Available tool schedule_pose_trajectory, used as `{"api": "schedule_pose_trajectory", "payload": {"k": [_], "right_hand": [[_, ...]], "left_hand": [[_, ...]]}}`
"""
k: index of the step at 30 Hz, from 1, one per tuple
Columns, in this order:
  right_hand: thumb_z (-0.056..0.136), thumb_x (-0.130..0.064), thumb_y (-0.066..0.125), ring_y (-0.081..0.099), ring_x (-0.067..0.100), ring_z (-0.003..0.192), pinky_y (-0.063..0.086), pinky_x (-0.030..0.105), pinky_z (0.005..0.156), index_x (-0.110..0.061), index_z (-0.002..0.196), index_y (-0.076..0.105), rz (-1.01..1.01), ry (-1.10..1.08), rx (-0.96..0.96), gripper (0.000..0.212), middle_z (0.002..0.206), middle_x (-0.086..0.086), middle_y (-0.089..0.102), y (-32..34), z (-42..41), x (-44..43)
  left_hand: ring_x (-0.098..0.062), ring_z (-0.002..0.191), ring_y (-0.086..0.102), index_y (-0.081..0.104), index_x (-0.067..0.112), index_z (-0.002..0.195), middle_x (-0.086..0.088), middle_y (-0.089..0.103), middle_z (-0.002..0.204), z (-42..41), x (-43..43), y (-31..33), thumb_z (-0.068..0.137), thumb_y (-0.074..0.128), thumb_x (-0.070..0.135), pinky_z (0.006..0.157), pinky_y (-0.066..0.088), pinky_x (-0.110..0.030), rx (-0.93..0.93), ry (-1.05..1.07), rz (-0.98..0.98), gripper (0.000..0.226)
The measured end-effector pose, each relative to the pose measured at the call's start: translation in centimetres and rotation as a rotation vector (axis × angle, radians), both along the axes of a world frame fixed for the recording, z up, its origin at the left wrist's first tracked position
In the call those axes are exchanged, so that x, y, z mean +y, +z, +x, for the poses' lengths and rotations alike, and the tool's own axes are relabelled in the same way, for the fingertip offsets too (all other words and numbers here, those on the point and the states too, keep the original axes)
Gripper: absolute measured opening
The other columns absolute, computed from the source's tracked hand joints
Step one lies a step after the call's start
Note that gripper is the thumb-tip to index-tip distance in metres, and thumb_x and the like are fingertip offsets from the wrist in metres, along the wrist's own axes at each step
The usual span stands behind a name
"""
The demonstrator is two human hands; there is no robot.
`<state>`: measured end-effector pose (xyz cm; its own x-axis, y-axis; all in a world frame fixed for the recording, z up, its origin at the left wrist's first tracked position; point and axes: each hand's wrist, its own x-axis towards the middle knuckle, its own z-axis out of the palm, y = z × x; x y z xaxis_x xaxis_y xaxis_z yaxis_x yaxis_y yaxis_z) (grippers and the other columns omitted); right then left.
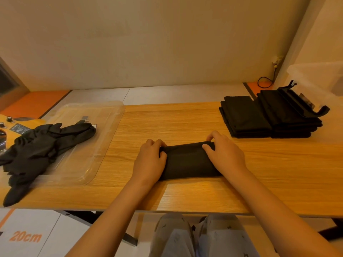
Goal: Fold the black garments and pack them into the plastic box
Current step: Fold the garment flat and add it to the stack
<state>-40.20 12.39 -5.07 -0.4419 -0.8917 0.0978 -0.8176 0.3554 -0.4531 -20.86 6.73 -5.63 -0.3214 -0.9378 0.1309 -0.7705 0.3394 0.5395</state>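
Floor at 7 o'clock: orange print "20cm" (26, 236), the only readable writing. Knees (200, 236) in star-print trousers sit under the bench (185, 197) edge.

Bench centre: black garment (187, 162), folded to a short band, lying flat. Left hand (149, 160) and right hand (225, 153) take one end each. Fingers (153, 142) are curled and pinch the far corners against the thumbs, likely to keep the layers aligned for another fold or a lift.

9 o'clock: pile (37, 145) of unfolded black garments, partly on a clear lid (104, 130), probably supply in easy left reach. Yellow device (11, 125) just behind the pile, label unreadable.

2 o'clock: stack (259, 117) of folded garments, two rows touching, black hanger (319, 111) at its far side.

Beyond, far right: translucent box (319, 78), nothing black visible inside. Packing not started, I judge.
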Motion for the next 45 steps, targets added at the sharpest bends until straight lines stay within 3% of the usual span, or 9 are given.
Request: {"api": "schedule_pose_trajectory", "payload": {"k": [5,8,14,17,22,36,39,42,45], "right_hand": [[0.097,-0.032,0.051,0.046,0.014,0.12,0.043,0.029,0.09,-0.022,0.128,0.053,-0.237,0.067,0.157,0.033,0.124,-0.003,0.056,1.3,0.9,1.3],[0.094,-0.024,0.049,0.055,0.02,0.119,0.042,0.037,0.1,-0.015,0.115,0.066,-0.358,0.291,0.267,0.028,0.117,0.001,0.065,0.7,3.8,1.6],[0.093,-0.034,0.022,0.055,0.015,0.124,0.037,0.035,0.106,-0.018,0.126,0.062,-0.031,0.333,0.347,0.054,0.128,-0.003,0.063,-2.4,4.9,1.5],[0.091,-0.042,0.0,0.025,0.011,0.143,0.008,0.031,0.116,-0.021,0.148,0.033,0.048,0.371,0.337,0.069,0.153,-0.004,0.034,-2.1,4.5,1.7],[0.103,-0.039,0.021,-0.001,0.005,0.146,0.001,0.033,0.12,-0.027,0.154,0.009,0.1,0.311,0.206,0.054,0.16,-0.01,0.006,-1.8,1.5,2.3],[0.101,-0.038,0.038,0.004,0.003,0.145,0.007,0.024,0.117,-0.026,0.152,0.02,-0.108,0.153,-0.199,0.055,0.159,-0.011,0.013,-1.0,2.6,7.4],[0.099,-0.034,0.046,0.019,0.002,0.141,0.021,0.025,0.115,-0.028,0.147,0.032,-0.217,0.085,-0.288,0.05,0.151,-0.016,0.027,-0.3,4.0,10.2],[0.095,-0.029,0.053,0.048,0.0,0.113,0.042,0.02,0.091,-0.036,0.115,0.055,-0.343,-0.008,-0.5,0.02,0.122,-0.019,0.052,0.4,5.2,14.2],[0.092,-0.03,0.058,0.061,0.011,0.092,0.048,0.02,0.075,-0.023,0.094,0.06,-0.196,-0.088,-0.835,0.007,0.095,-0.003,0.064,0.1,6.4,16.6]], "left_hand": [[-0.019,0.121,0.046,0.046,0.02,0.138,-0.001,0.05,0.132,0.0,1.0,1.8,0.098,0.045,0.018,0.096,0.044,-0.036,0.019,-0.003,-0.157,0.04],[-0.024,0.115,0.052,0.055,0.013,0.129,-0.004,0.058,0.124,-1.7,2.2,1.7,0.096,0.038,0.019,0.097,0.041,-0.037,-0.056,-0.131,-0.257,0.038],[-0.016,0.143,0.025,0.03,0.011,0.149,-0.005,0.033,0.154,-2.1,2.5,-1.8,0.083,-0.003,0.043,0.114,-0.002,-0.023,-0.291,-0.191,-0.171,0.08],[-0.01,0.146,0.014,0.021,0.018,0.152,0.001,0.024,0.158,-1.5,2.2,-1.7,0.085,-0.001,0.049,0.117,-0.003,-0.026,-0.305,-0.208,-0.124,0.077],[-0.008,0.147,0.006,0.014,0.021,0.153,0.004,0.016,0.16,-0.6,1.9,-1.3,0.101,0.019,0.043,0.12,0.001,-0.028,-0.269,-0.217,-0.022,0.057],[-0.017,0.128,0.045,0.05,0.02,0.138,-0.001,0.053,0.136,-0.5,2.4,1.1,0.095,0.052,0.025,0.105,0.04,-0.039,-0.082,-0.114,0.118,0.043],[-0.019,0.117,0.053,0.057,0.02,0.13,-0.001,0.061,0.126,-0.1,4.2,1.4,0.095,0.051,0.023,0.097,0.046,-0.041,-0.097,-0.071,0.063,0.036],[-0.019,0.108,0.058,0.062,0.022,0.122,0.002,0.066,0.116,0.6,6.8,1.5,0.096,0.045,0.019,0.091,0.047,-0.039,-0.072,-0.03,0.027,0.032],[-0.017,0.097,0.061,0.065,0.02,0.116,0.002,0.068,0.108,1.0,9.3,1.0,0.094,0.048,0.015,0.084,0.049,-0.037,0.018,0.007,0.03,0.028]]}}
